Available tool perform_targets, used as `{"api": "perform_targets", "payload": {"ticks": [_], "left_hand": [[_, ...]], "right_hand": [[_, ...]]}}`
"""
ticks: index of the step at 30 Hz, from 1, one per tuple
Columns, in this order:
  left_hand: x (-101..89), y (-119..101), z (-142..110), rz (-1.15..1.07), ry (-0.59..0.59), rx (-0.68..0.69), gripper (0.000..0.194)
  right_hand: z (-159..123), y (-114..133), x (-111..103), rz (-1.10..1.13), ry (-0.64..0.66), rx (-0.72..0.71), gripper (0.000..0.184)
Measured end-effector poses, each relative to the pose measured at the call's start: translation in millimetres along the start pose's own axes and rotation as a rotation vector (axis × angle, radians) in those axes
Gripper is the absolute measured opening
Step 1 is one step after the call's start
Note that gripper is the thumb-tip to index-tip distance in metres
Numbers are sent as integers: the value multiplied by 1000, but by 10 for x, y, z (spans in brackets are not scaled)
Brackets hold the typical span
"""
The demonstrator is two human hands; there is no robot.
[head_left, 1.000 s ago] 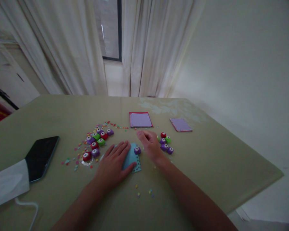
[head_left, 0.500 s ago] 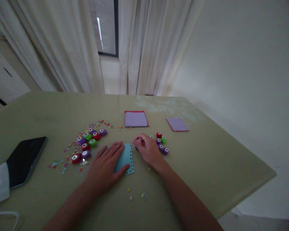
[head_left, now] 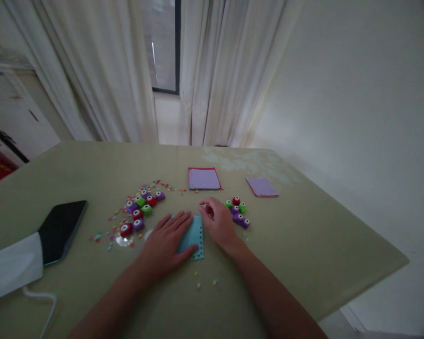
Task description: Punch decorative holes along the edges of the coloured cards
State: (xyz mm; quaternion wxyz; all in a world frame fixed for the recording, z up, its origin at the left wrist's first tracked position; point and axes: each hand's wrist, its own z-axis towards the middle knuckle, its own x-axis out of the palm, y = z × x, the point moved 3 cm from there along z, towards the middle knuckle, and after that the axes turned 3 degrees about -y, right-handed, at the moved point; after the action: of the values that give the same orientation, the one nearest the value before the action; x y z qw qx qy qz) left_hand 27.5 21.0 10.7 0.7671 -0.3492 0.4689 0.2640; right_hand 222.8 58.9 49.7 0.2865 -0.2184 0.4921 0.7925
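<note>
A light blue sheet of paper (head_left: 193, 238) with a row of punched holes down its right edge lies on the table in front of me. Flat across its left part, with fingers stretched, rests my left hand (head_left: 167, 238). My right hand (head_left: 215, 220) is held in a pinch at the sheet's upper right corner; whatever sits between its fingertips is too small to make out. Just to the right of that hand is a small group of colourful paper punches (head_left: 236, 210). More red, green and purple punches (head_left: 137, 213) stand to the left of my left hand.
Bits of punched paper (head_left: 115, 217) are scattered round the left punches. Farther back lie a stack of purple and red paper (head_left: 204, 179) and a second purple pad (head_left: 262, 187). At left, a dark phone or tablet (head_left: 61, 228) is partly under a white cloth-like piece (head_left: 16, 266).
The view has turned slightly, so the table's things appear farther right and lower. My right hand is a little nearer the blue sheet, uncovering more punches. My left hand stays on the sheet.
</note>
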Motion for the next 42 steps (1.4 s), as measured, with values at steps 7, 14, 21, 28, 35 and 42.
{"api": "perform_targets", "payload": {"ticks": [7,14,21,28,35,42], "left_hand": [[-82,-63,36,-23,-37,9,55],[-129,-92,41,-37,-49,14,53],[-61,-50,63,-64,-52,-32,61],[-69,-43,78,-62,-60,-21,49],[-43,-26,35,-30,-29,-9,51],[29,29,41,-41,-30,-43,55]], "right_hand": [[526,646,692,52,298,-210,43],[806,493,1013,-40,283,-67,21],[433,-43,458,-57,185,1,39],[572,240,785,125,300,-110,45],[557,142,835,199,261,-48,24],[155,-307,170,192,158,62,24]]}}
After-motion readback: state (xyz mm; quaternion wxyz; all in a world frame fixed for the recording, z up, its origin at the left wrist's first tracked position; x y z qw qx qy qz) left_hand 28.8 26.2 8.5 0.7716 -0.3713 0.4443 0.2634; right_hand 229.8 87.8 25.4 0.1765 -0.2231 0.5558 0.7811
